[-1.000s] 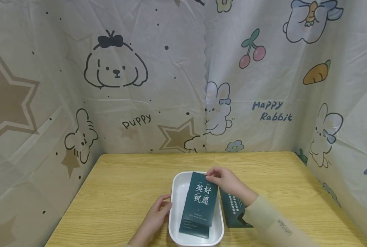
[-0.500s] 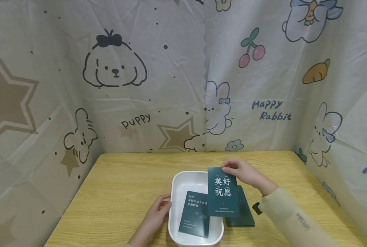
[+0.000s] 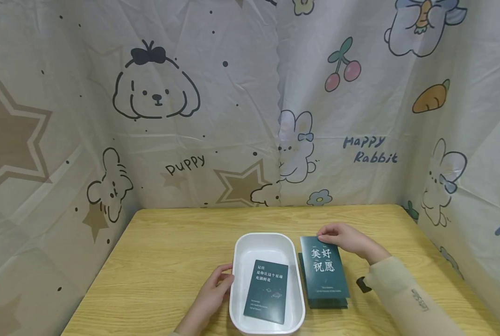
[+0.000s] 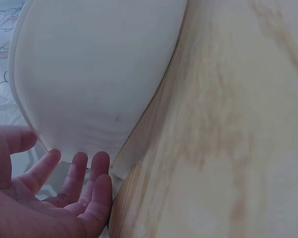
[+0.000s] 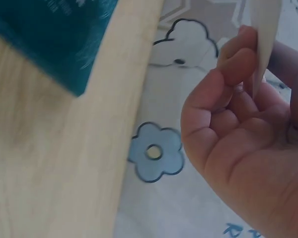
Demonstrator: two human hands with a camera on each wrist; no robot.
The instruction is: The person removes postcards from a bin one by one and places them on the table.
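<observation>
My right hand (image 3: pixel 346 238) pinches a dark green greeting card (image 3: pixel 324 273) with large white Chinese characters by its top edge. In the right wrist view this card (image 5: pixel 264 42) appears nearly edge-on, its pale side showing between thumb and fingers. Beneath it, similar green cards (image 3: pixel 327 304) lie on the table, mostly covered in the head view. Another green card (image 3: pixel 266 291) lies slightly askew inside a white tray (image 3: pixel 238 242). My left hand (image 3: pixel 213 291) rests at the tray's left side, its fingertips (image 4: pixel 100 159) against the outer wall.
The wooden table (image 3: pixel 170 256) has its far edge near a curtain (image 3: pixel 191 154) printed with cartoon animals, stars and fruit. A black band (image 3: pixel 363 283) shows at the cuff of the right sleeve (image 3: pixel 405 294).
My right hand has lifted the card out of the white tray and carried it right, over the other cards. A different card now shows fully in the tray. The left hand has stayed put.
</observation>
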